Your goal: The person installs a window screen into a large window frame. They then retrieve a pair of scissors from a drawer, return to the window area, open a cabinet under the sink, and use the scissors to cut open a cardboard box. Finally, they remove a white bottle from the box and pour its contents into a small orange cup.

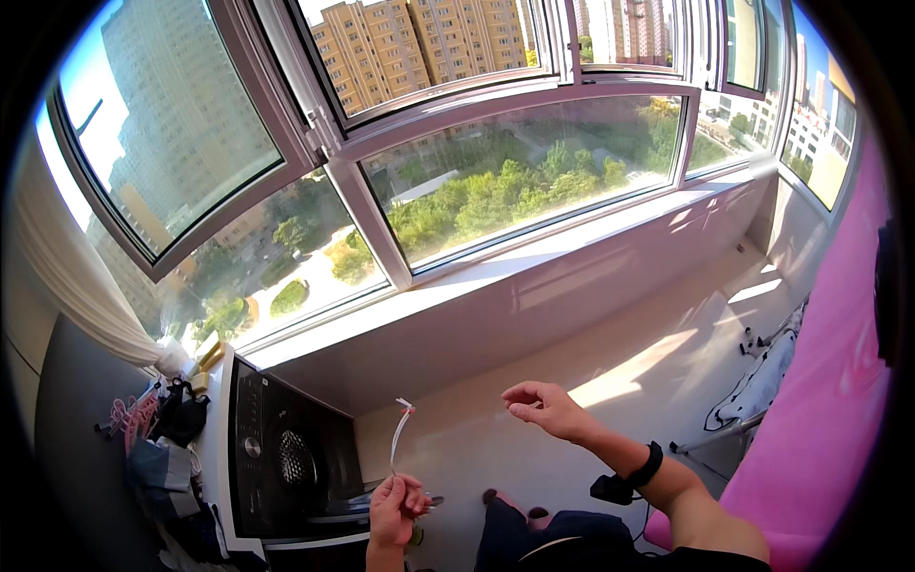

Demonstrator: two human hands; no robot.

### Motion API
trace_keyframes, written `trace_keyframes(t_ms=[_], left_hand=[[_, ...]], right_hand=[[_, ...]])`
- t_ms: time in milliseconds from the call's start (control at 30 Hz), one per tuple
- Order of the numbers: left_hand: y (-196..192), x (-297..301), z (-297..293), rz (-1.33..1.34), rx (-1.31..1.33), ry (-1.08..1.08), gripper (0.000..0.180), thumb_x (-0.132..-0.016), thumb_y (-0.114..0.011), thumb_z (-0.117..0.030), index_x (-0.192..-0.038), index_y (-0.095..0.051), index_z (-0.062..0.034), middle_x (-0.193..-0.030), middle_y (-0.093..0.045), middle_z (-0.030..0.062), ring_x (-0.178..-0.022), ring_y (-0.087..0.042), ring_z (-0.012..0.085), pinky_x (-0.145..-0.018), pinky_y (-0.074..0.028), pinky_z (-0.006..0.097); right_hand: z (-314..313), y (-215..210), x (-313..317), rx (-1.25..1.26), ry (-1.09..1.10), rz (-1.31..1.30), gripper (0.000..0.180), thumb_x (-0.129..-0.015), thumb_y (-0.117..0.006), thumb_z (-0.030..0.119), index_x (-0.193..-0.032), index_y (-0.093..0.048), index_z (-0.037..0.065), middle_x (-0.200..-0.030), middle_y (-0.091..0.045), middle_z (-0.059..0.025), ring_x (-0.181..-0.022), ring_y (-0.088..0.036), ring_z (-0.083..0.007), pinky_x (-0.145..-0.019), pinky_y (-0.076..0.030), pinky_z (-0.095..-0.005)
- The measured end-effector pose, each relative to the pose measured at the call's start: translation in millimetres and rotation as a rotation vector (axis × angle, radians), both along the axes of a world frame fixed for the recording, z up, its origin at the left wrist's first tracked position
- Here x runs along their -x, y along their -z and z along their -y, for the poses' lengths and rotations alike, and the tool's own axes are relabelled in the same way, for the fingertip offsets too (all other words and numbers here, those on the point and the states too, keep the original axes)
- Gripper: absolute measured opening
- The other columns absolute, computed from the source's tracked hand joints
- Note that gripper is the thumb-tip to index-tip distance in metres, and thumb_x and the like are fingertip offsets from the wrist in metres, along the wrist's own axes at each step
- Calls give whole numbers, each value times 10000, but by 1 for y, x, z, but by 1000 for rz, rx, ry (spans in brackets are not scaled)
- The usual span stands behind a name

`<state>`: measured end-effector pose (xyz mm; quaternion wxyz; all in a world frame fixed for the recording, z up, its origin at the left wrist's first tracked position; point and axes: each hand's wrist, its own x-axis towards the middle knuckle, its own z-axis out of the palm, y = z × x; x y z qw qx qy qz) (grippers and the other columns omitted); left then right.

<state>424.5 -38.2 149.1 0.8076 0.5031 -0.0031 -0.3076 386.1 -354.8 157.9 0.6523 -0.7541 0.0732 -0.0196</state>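
1. The left hand (396, 500) is closed around the lower end of a thin white cord-like strip (396, 440), its thumb and fingers pinching it.
2. The strip rises above that grip in a slight curve, with a small red patch near its forked upper tip.
3. The right hand (545, 408) is held to the right of the strip and farther forward than the grip, well apart from both; its fingers are loosely bent toward the thumb, and I cannot tell whether they pinch anything.
4. A black wristband (651, 465) circles the forearm behind the right hand.
5. Left of the grip is a black-fronted washing machine (250, 405).
6. Far right of the grip hangs pink fabric (791, 462).
7. Beyond the grip, ahead, runs a white windowsill (457, 294).
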Motion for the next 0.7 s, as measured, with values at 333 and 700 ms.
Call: trace_keyframes(t_ms=[333, 700], left_hand=[[-16, -195, 98, 57, 69, -240, 250, -1000, -401, -237, -943, -544, -40, -631, -459, 0, -587, -482, 114, -706, -495, 343], [-17, -371, 186, 75, 93, -434, 218, -993, -423, -219, -952, -536, -37, -647, -467, -1, -588, -475, 117, -703, -498, 315]], right_hand=[[160, -34, -128, 65, 340, 128, 195, -866, -619, 139, -1006, -652, 7, -899, -660, -55, -791, -610, -135, -731, -488, -265], [332, -109, -263, 491, 609, 572, 90, -862, -609, 67, -918, -634, 0, -884, -628, -64, -792, -568, -133, -701, -449, -250]])
